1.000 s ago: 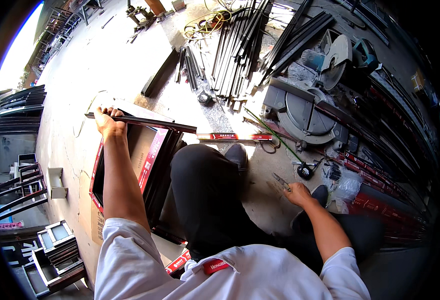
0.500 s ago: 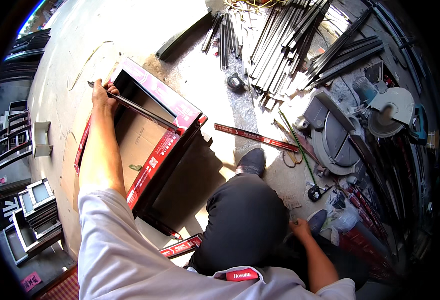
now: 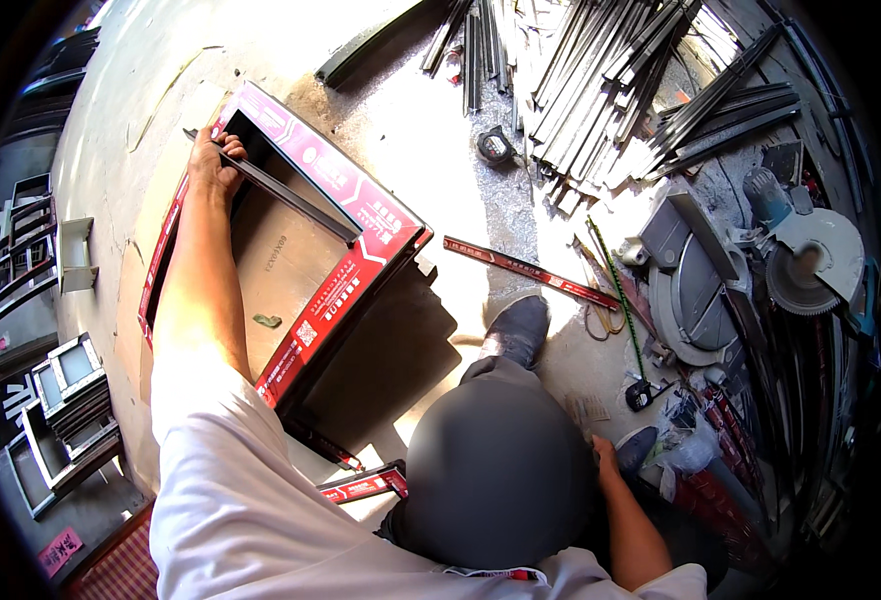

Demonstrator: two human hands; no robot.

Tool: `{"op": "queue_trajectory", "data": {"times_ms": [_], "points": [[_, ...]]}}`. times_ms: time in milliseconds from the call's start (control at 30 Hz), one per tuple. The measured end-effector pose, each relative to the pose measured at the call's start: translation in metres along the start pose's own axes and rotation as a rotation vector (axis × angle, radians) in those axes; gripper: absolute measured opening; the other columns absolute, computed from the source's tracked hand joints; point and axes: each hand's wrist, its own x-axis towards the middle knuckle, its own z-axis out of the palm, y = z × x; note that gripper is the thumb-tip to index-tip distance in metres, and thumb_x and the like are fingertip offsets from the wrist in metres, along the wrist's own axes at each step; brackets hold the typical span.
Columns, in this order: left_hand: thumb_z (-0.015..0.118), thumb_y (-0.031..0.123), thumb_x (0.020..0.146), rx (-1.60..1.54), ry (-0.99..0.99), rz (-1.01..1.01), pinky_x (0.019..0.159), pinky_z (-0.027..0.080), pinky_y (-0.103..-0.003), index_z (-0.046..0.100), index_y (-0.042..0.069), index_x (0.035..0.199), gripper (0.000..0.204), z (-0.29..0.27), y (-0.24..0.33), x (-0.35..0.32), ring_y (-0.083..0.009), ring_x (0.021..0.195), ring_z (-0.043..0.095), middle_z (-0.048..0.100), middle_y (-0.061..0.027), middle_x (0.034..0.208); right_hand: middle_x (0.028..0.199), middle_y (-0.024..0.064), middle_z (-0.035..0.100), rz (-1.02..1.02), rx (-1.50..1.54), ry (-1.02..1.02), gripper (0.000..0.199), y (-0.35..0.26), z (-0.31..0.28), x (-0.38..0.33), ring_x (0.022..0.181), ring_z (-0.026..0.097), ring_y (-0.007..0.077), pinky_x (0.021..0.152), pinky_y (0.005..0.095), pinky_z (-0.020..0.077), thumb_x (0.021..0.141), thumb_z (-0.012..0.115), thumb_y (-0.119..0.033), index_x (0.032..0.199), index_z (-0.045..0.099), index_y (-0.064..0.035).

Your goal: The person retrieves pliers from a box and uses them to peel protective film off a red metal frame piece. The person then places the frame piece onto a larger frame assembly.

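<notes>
My left hand (image 3: 216, 164) is closed around one end of a dark metal strip (image 3: 295, 205). That strip slants across the opening of a rectangular frame (image 3: 335, 290) covered in red and pink printed film. Its other end meets the frame's inner corner on the right. Brown cardboard (image 3: 250, 290) with a small green scrap (image 3: 267, 321) on it shows through the opening. Beside my bent knee, my right hand (image 3: 605, 461) is low with its fingers curled, partly hidden by the leg; what it holds cannot be made out.
A red-filmed bar (image 3: 530, 270) lies right of the frame. Two tape measures, one closed (image 3: 495, 146) and one with its green blade out (image 3: 639, 394), lie on the floor. A mitre saw (image 3: 810, 260) stands at right, below piled dark metal profiles (image 3: 600, 100). Small frames (image 3: 65, 410) stack at left.
The view has shifted slightly, and my knee stands larger in it. My left hand still grips the strip over the frame. My right hand is now more covered by the knee.
</notes>
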Motion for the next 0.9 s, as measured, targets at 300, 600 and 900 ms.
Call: {"op": "queue_trajectory", "data": {"times_ms": [300, 600, 900], "points": [[0.06, 0.041, 0.105, 0.242, -0.038, 0.091, 0.048, 0.045, -0.026, 0.053, 0.01, 0.084, 0.039, 0.033, -0.094, -0.048, -0.0111, 0.054, 0.047, 0.047, 0.0021, 0.066, 0.085, 0.024, 0.071, -0.042, -0.203, 0.019, 0.039, 0.027, 0.001, 0.012, 0.079, 0.07, 0.0418, 0.074, 0.0481, 0.0532, 0.092, 0.07, -0.04, 0.096, 0.071, -0.0009], [0.055, 0.051, 0.105, 0.479, 0.074, 0.192, 0.053, 0.049, -0.033, 0.06, 0.005, 0.087, 0.05, 0.038, -0.101, -0.058, -0.017, 0.055, 0.053, 0.054, -0.0035, 0.07, 0.081, 0.0206, 0.071, -0.09, -0.149, 0.017, 0.037, 0.012, 0.011, 0.007, 0.073, 0.068, 0.0307, 0.071, 0.0454, 0.0518, 0.093, 0.074, -0.038, 0.096, 0.071, -0.0004], [0.052, 0.05, 0.105, 0.512, 0.094, 0.218, 0.053, 0.046, -0.034, 0.067, 0.0, 0.092, 0.054, 0.05, -0.109, -0.056, -0.0178, 0.054, 0.055, 0.062, -0.0052, 0.07, 0.075, 0.0155, 0.065, -0.107, -0.065, -0.016, 0.037, 0.008, 0.013, 0.008, 0.068, 0.058, 0.0227, 0.069, 0.0426, 0.0494, 0.095, 0.072, -0.037, 0.092, 0.067, -0.0009]]}}
